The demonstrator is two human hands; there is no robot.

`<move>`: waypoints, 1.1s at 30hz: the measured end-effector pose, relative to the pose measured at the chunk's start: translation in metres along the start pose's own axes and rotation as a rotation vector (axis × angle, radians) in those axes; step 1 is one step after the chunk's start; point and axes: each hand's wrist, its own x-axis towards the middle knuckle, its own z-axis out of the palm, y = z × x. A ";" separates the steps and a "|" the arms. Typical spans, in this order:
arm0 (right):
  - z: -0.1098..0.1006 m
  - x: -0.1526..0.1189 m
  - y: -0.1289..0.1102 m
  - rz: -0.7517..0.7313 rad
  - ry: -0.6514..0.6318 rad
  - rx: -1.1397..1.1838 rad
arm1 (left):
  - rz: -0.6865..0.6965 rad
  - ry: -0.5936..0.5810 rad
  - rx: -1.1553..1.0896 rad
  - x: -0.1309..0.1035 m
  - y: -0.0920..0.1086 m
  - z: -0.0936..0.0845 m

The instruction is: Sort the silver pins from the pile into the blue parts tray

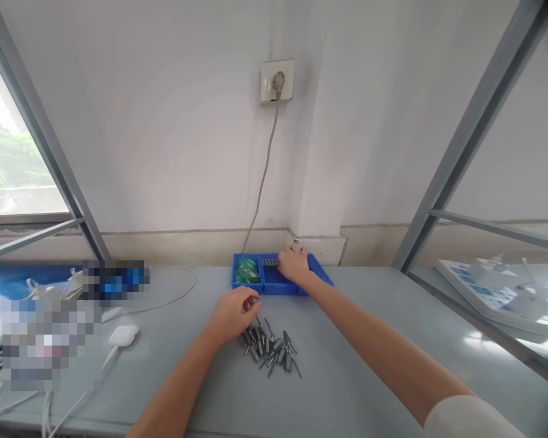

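Note:
My right hand (294,263) reaches into the larger compartment of a blue tray (283,289), beside a row of small metal parts (269,262). Its fingers are bent, and what they hold, if anything, is hidden. Green packets (247,271) fill the tray's left compartment. My left hand (237,311) is in front of that compartment with its fingers curled; whether something is between the fingertips is too small to tell. Just below it, a loose pile of metal pins and rods (269,350) lies on the grey table (346,377).
A white charger (123,336) with cables lies at the left, near blurred objects. On the right, past a grey metal frame (465,128), is a white panel (497,298) with white adapters. A cord (267,164) hangs from the wall socket (269,82) behind the tray.

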 end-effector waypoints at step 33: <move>-0.026 -0.123 -0.044 -0.343 -0.184 0.343 | -0.059 -0.097 0.126 0.000 -0.011 0.001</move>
